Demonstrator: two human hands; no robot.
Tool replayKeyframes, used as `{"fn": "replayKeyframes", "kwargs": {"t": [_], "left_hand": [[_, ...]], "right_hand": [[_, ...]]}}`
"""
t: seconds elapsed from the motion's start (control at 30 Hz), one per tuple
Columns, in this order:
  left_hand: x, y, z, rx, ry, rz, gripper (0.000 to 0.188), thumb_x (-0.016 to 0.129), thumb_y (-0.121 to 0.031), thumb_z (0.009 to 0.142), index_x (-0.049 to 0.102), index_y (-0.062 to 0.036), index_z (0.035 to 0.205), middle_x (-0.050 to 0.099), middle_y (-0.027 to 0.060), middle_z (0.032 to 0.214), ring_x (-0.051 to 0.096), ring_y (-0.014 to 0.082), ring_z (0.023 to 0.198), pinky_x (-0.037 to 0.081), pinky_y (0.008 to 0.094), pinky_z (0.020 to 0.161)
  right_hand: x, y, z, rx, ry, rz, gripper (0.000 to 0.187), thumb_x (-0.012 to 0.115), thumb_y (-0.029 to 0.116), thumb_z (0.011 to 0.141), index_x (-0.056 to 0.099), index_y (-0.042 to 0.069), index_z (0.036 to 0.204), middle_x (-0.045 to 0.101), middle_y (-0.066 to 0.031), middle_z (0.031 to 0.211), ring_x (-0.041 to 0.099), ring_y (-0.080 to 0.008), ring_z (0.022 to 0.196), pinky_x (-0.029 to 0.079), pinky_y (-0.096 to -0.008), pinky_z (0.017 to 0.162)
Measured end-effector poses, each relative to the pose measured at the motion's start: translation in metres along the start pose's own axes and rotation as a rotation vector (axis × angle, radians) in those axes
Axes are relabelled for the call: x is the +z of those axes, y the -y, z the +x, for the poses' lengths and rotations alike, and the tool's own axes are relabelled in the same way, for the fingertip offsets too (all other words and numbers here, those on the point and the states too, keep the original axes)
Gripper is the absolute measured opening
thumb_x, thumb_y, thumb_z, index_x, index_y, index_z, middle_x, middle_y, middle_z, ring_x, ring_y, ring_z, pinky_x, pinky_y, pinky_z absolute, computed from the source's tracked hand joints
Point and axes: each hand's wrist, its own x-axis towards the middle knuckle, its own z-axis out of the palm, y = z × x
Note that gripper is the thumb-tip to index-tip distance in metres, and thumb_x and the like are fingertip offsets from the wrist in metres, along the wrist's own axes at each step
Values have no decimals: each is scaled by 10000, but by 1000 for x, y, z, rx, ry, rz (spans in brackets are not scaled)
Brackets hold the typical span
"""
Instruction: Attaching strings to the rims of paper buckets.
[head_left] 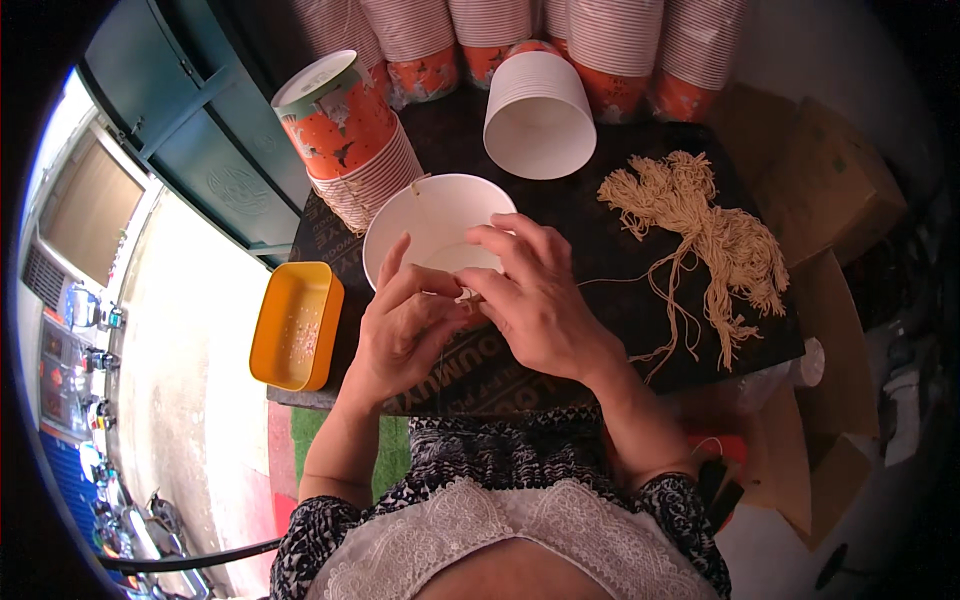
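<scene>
My left hand (410,325) and my right hand (530,295) meet at the near rim of a white paper bowl (430,215) on a dark board (600,230). Their fingertips pinch a thin beige string (463,296) at the rim. The string trails off to the right across the board. A bundle of beige strings (715,235) lies to the right of my right hand. What lies under my fingers is hidden.
A tilted stack of orange-patterned paper bowls (345,130) lies at the back left, another stack (537,110) shows its white inside, several upright stacks (610,40) line the back. A yellow plastic box (295,325) sits at the board's left edge. Cardboard boxes (840,190) stand right.
</scene>
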Motion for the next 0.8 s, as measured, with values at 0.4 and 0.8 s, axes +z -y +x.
{"fn": "replayKeyframes", "kwargs": {"t": [0.4, 0.8], "left_hand": [[-3, 3, -2, -23, 20, 4, 148, 741, -34, 751, 636, -84, 843, 640, 54, 876, 639, 206, 880, 242, 576, 1150], [-4, 3, -4, -28, 36, 4, 180, 716, 0, 758, 595, -91, 856, 623, 47, 882, 634, 223, 898, 219, 571, 1157]], "right_hand": [[1, -18, 5, -26, 23, 169, 149, 731, 31, 740, 607, 59, 819, 611, -58, 1098, 541, -269, 1166, 391, -435, 988], [-1, -29, -11, 37, -241, 197, 148, 662, -26, 769, 536, 42, 802, 539, -116, 1041, 531, -286, 995, 401, -400, 885]]}}
